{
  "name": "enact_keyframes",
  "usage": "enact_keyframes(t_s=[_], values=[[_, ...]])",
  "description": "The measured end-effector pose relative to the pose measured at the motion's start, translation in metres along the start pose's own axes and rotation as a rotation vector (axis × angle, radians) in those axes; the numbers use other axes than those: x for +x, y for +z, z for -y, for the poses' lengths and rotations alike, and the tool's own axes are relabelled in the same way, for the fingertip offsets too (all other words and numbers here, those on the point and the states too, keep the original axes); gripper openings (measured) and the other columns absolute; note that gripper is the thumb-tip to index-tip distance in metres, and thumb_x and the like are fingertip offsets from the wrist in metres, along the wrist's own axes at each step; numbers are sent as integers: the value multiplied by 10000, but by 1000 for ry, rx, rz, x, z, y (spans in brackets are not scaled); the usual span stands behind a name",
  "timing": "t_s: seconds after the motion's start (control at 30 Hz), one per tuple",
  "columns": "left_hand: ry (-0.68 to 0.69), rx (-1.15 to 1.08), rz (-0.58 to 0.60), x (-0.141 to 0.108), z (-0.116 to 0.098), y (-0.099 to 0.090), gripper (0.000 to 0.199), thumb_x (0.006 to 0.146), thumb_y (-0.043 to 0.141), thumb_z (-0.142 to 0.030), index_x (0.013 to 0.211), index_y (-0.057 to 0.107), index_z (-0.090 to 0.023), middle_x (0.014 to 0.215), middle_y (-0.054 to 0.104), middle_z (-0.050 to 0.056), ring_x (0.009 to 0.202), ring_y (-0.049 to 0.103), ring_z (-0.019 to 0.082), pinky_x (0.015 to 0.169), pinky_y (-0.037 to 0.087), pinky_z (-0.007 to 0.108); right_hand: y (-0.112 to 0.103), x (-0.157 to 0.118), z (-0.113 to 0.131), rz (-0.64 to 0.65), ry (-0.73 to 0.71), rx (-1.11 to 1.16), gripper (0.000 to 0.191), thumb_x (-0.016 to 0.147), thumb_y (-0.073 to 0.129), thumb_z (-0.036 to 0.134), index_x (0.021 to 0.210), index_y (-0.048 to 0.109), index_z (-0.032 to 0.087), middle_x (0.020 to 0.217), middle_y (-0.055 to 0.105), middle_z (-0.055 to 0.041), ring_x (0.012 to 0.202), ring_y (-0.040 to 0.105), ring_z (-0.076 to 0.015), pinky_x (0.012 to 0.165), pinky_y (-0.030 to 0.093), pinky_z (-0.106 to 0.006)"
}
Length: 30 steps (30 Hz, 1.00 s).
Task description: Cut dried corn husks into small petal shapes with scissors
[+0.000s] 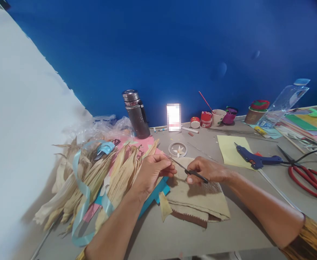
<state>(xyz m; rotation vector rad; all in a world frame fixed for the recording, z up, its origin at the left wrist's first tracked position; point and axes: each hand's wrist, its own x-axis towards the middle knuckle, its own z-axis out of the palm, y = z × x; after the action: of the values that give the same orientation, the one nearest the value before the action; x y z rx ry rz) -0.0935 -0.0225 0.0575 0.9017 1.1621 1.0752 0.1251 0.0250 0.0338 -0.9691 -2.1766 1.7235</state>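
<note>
Black-handled scissors [202,177] are in my right hand [202,169], its fingers closed round the handles. Their blades point up and left toward my left hand [158,166], whose thumb and fingers are pinched together. What the left fingers hold is too small or hidden to make out. Beneath both hands lies a folded beige cloth [199,202]. A small piece of dried corn husk [165,206] rests at its left edge. Just beyond the hands, a star-shaped husk piece [178,151] sits within a tape roll [169,148].
Dried corn husks [93,184] and a light blue ribbon [78,180] spread on the left. A dark flask [137,117] stands behind them. To the right are a blue glue gun [252,155], red-handled scissors [306,180] and a tilted plastic bottle [283,103]. Paint pots [206,121] line the wall.
</note>
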Motion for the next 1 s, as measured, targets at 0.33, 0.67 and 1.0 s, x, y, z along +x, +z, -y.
enact_keyframes(t_s=[0.33, 0.67, 1.0], values=[[-22, 21, 15, 3, 2, -7, 156, 670, 762, -250, 693, 672, -125, 659, 722, 82, 604, 705, 201, 563, 544, 275, -1, 1, -5, -30, 33, -28, 462, 691, 757, 562, 562, 624, 139, 509, 600, 14, 475, 470, -91, 464, 319, -204], [-2, 58, 32, 3, 4, -9, 184, 680, 770, -284, 714, 682, -126, 676, 722, 80, 611, 703, 198, 581, 549, 283, -3, 2, -6, 14, -2, -28, 454, 720, 727, 562, 586, 639, 137, 536, 608, 4, 499, 477, -98, 476, 325, -209], [3, 72, 36, 3, 3, -9, 206, 675, 779, -304, 688, 677, -126, 658, 711, 74, 594, 688, 188, 574, 546, 282, -3, 3, -7, -16, 34, -34, 454, 689, 760, 548, 554, 623, 137, 499, 591, 15, 489, 467, -94, 476, 320, -212]])
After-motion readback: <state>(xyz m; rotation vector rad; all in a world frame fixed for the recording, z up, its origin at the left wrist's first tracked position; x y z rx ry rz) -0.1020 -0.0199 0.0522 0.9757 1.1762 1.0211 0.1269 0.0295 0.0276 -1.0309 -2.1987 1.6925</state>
